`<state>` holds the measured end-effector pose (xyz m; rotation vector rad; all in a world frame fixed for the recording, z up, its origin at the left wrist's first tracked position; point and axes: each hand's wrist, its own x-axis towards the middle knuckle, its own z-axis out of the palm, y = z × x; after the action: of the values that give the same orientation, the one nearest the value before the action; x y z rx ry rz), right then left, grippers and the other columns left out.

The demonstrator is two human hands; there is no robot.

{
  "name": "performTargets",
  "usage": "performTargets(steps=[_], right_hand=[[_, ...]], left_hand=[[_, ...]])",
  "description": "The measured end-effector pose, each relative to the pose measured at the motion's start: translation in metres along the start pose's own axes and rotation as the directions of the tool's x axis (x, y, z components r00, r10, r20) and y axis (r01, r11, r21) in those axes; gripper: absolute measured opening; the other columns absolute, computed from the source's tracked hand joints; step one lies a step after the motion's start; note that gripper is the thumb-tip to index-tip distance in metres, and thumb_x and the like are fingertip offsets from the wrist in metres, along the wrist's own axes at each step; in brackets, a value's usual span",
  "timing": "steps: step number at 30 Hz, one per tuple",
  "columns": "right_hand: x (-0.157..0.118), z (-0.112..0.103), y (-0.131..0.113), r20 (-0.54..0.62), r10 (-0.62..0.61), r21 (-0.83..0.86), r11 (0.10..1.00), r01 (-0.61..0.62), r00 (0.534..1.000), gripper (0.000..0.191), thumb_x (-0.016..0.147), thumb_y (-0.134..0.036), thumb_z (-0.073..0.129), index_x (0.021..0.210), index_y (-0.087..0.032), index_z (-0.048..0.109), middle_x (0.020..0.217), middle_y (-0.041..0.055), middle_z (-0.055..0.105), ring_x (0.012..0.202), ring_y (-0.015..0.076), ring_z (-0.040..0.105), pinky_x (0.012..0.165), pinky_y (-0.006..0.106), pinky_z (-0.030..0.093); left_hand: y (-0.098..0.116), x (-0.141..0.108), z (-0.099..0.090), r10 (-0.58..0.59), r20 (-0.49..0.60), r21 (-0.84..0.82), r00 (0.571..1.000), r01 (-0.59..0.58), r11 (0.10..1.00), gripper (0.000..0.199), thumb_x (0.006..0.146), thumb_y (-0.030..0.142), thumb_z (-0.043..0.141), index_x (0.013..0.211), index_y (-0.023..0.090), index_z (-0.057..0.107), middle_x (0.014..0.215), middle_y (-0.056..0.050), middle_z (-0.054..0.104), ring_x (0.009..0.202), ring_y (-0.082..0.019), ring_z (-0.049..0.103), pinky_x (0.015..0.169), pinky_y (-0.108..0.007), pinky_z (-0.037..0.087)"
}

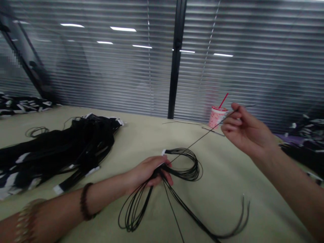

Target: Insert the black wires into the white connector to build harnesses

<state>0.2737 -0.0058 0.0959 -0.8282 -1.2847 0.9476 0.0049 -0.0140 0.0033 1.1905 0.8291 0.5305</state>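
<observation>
In the middle of the view, my left hand [154, 170] grips a looped bundle of thin black cable [188, 173] at its waist. Loops spread out on both sides of the fist, and a white connector or tag shows at the upper loop. Several loose cable ends trail towards the lower right. Raised at the right, my right hand [244, 130] pinches a thin black strand [202, 136] between thumb and fingers. That strand runs taut down to the bundle in my left hand, and its tip pokes out past my fingers.
A pile of black cables with white ends [83, 138] covers the table's left side. A pink cup with a red straw [215, 116] stands near the back edge by the window blinds [113, 67]. More black cables [308, 152] lie at far right.
</observation>
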Motion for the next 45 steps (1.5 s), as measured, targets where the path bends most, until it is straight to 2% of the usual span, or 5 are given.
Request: performTargets(steps=[5,10,14,25,45], right_hand=[[-0.006,0.01,0.02,0.097,0.002,-0.061,0.998,0.003,0.995,0.016,0.079,-0.032,0.051,0.087,-0.023,0.061,0.071,-0.0002,0.053,0.056,0.0062,0.048,0.049,0.019,0.039],[-0.038,0.055,0.05,0.27,0.127,-0.327,0.944,-0.033,0.954,0.02,0.073,-0.029,0.057,0.085,-0.014,0.061,0.058,-0.0003,0.056,0.045,0.0065,0.044,0.042,0.019,0.035],[-0.059,0.079,0.081,0.398,0.029,-0.534,0.82,0.206,0.917,0.02,0.077,-0.026,0.049,0.067,-0.015,0.061,0.055,-0.001,0.055,0.048,0.0067,0.043,0.045,0.019,0.031],[-0.073,0.073,0.105,0.363,-0.083,-0.574,0.765,0.293,0.928,0.011,0.064,-0.012,0.048,0.054,-0.015,0.051,0.048,-0.0036,0.046,0.045,0.0069,0.04,0.046,0.018,0.03],[-0.074,0.072,0.107,0.345,-0.183,-0.61,0.701,0.369,0.92,0.011,0.062,-0.012,0.046,0.051,-0.016,0.046,0.046,-0.0039,0.044,0.043,0.0062,0.039,0.045,0.018,0.029]], left_hand=[[-0.002,0.001,-0.003,-0.06,0.027,0.067,0.998,0.058,0.996,0.038,0.078,0.045,0.035,0.1,0.016,0.045,0.066,-0.008,0.066,0.028,-0.004,0.033,0.03,-0.016,0.016],[-0.004,-0.001,0.001,-0.037,0.075,0.122,0.997,0.028,0.992,0.024,0.073,0.03,0.041,0.089,0.015,0.05,0.06,-0.003,0.063,0.03,-0.006,0.038,0.029,-0.016,0.019],[-0.003,-0.002,0.005,-0.014,-0.047,0.127,0.999,0.02,0.992,0.021,0.071,0.024,0.038,0.085,0.013,0.05,0.049,-0.002,0.059,0.03,-0.006,0.037,0.029,-0.015,0.018],[-0.004,0.001,0.003,0.016,-0.054,0.145,0.998,-0.008,0.989,0.043,0.078,0.053,0.033,0.105,0.02,0.041,0.048,0.001,0.057,0.024,-0.003,0.028,0.025,-0.013,0.011],[-0.006,0.006,-0.005,-0.015,-0.03,0.081,0.999,0.018,0.997,0.031,0.079,0.048,0.038,0.087,0.019,0.043,0.048,0.001,0.057,0.022,-0.003,0.025,0.023,-0.014,0.01]])
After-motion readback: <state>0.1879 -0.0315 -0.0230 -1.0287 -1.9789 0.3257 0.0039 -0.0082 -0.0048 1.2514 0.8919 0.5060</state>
